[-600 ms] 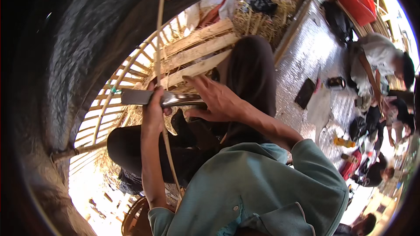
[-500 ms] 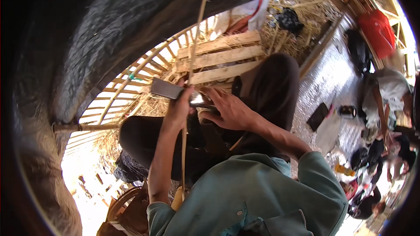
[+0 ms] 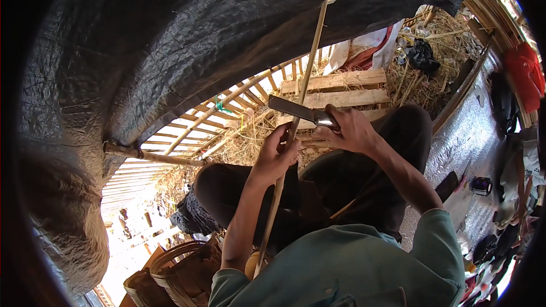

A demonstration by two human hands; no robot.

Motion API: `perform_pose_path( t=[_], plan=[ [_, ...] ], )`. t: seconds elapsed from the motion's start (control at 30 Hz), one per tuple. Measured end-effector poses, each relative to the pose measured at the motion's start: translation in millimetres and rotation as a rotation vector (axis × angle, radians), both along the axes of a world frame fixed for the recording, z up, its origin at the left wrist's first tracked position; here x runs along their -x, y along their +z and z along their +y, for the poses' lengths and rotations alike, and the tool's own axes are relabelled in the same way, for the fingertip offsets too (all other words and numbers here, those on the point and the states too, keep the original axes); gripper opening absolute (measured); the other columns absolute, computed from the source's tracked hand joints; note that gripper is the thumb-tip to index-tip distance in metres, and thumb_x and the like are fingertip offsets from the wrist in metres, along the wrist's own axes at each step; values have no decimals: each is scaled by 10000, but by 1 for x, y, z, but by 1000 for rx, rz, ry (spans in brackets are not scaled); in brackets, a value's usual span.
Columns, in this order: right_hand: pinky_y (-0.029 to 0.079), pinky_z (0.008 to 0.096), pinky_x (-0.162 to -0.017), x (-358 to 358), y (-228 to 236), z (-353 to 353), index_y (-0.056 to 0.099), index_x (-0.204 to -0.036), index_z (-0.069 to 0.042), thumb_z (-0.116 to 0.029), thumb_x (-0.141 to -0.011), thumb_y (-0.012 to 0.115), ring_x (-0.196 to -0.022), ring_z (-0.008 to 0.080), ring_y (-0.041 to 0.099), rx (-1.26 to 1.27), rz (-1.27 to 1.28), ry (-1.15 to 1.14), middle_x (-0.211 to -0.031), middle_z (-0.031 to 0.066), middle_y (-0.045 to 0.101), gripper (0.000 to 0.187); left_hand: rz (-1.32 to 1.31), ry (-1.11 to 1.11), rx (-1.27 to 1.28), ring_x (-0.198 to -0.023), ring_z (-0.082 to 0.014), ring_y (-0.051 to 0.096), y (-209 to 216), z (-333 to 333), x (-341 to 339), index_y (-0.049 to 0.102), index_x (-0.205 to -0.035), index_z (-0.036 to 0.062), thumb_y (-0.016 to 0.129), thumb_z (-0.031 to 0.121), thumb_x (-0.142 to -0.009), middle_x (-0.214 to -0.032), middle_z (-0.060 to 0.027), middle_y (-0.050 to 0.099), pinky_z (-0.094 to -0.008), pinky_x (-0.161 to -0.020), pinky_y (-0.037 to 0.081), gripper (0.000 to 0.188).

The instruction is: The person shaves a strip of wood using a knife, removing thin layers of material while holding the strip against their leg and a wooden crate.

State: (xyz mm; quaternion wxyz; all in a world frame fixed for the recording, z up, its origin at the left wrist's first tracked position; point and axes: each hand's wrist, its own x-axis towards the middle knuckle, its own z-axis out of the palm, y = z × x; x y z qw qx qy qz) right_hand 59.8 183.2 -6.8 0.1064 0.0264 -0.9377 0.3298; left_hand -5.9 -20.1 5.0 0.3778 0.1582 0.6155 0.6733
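- My left hand (image 3: 276, 156) is closed around one long bamboo strip (image 3: 311, 68), with the fingers wrapped on it.
- The bamboo strip goes up past my left hand and down past my left arm, near my shirt (image 3: 347, 261).
- My right hand (image 3: 354, 129) is closed on the handle of one knife (image 3: 291, 108).
- The knife has a wide, flat blade. It points left and crosses the bamboo strip just above my left hand. I cannot tell if the blade cuts in.
- My left hand covers a bit of the bamboo strip, so I cannot see that part.
- My two legs (image 3: 412, 133) in dark pants are bent under my hands. One thin, pale stick (image 3: 342, 209) shows between them.
- Past my hands are three wooden boards (image 3: 346, 99), side by side, with straw (image 3: 259, 136) near them.
- A big black sheet (image 3: 227, 28) hangs behind the top end of the bamboo strip.
- One green tie (image 3: 219, 104) is on the bamboo fence (image 3: 236, 92).
- Low on my left I see two round basket rims (image 3: 170, 254), near my arm.
- Far to my right are one black plastic bag (image 3: 422, 55) and one red bag (image 3: 522, 77).
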Motion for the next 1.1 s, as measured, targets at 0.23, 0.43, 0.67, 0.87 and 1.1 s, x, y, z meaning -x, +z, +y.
perform_pose_path(
  t=[0.23,0.43,0.67,0.87,1.1],
  plan=[
    [462,428,-513,-21,-24,-8,537,-862,0,-495,-798,540,-525,365,575,43,-21,50,-539,164,550,499,-71,-87,134,-452,-87,384,1,6,4,445,-887,21,393,169,-916,-585,-20,421,-237,-421,316,160],
    [458,402,-479,-18,-12,2,549,-869,-20,-519,-776,568,-487,329,570,-99,-40,55,-506,137,532,508,-28,-31,214,-443,-65,373,-9,14,1,448,-891,38,396,203,-913,-622,-20,429,-210,-389,280,174],
    [465,392,-458,-5,-9,18,580,-806,-31,-561,-770,551,-485,324,581,-190,82,91,-484,136,531,531,-66,164,158,-468,-64,380,-22,16,2,500,-820,16,470,100,-882,-620,-13,436,-215,-407,279,108],
    [472,423,-479,-16,-25,6,569,-826,-24,-558,-792,518,-495,342,587,-3,-32,56,-507,164,547,538,-92,201,113,-481,-79,406,-18,16,4,525,-769,-1,533,30,-834,-611,-17,452,-229,-429,309,73],
    [464,371,-453,3,-23,26,558,-795,-12,-491,-785,580,-469,306,577,-75,-82,-109,-501,121,548,479,-88,198,74,-514,-64,429,-16,23,7,558,-1018,-34,589,18,-815,-638,-4,476,-210,-458,340,212]
  ],
)
